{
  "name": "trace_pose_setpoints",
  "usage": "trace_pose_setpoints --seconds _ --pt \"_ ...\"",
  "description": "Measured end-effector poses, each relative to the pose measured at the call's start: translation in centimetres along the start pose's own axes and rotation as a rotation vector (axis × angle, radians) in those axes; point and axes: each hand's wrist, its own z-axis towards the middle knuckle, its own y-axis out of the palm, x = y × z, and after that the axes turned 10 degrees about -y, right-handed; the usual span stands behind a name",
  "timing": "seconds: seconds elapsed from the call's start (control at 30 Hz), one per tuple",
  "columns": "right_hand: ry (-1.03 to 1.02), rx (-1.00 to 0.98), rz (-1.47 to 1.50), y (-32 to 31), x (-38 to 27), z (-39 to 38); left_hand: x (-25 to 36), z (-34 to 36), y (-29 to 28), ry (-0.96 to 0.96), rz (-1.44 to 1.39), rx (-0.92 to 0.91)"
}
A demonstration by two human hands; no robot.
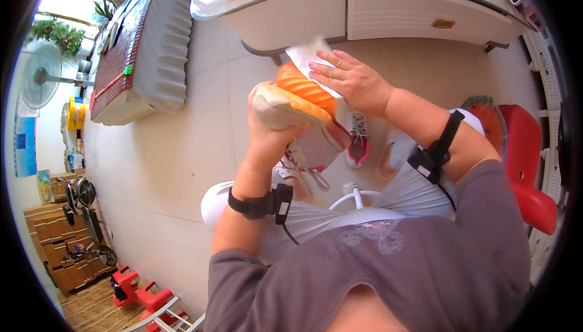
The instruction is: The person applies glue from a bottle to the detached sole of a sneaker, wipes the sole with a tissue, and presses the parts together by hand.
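Upper left: one fan, pale-bladed. Beside it, one covered table, grey pleated cloth at its side. Lower left: red stools.

Centre: your left hand, fingers clamped around the pale end of one shoe. That shoe, raised at the centre of the frame, shows a pale sole and pink trim; you cannot tell whether the orange ribbed piece against it is part of it. Over that piece, one white sheet, crumpled at the top. Upon the sheet, your right hand, fingers extended, slightly apart.

Right of centre: one floor shoe, pink and grey, light laces. Above it, one white cabinet. Right: one red chair.
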Motion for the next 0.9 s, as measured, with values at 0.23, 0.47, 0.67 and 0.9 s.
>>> trace_pose_setpoints --seconds 0.23,0.47,0.67,0.9 --pt "0.245 0.054 0.367 -2.8 -1.2 2.0 0.1 -0.5 0.1 0.148 0.109 0.03" --pt "0.308 0.362 0.706 -3.9 -4.8 4.0 -0.5 -0.5 2.1 0.31 0.267 0.076" --pt "0.633 0.337 1.339 -4.1 -5.0 3.9 -0.5 -0.5 2.4 0.439 0.39 0.101" --pt "0.886 0.329 1.757 -3.7 -4.2 4.3 -1.2 0.2 2.5 0.605 0.713 0.196"
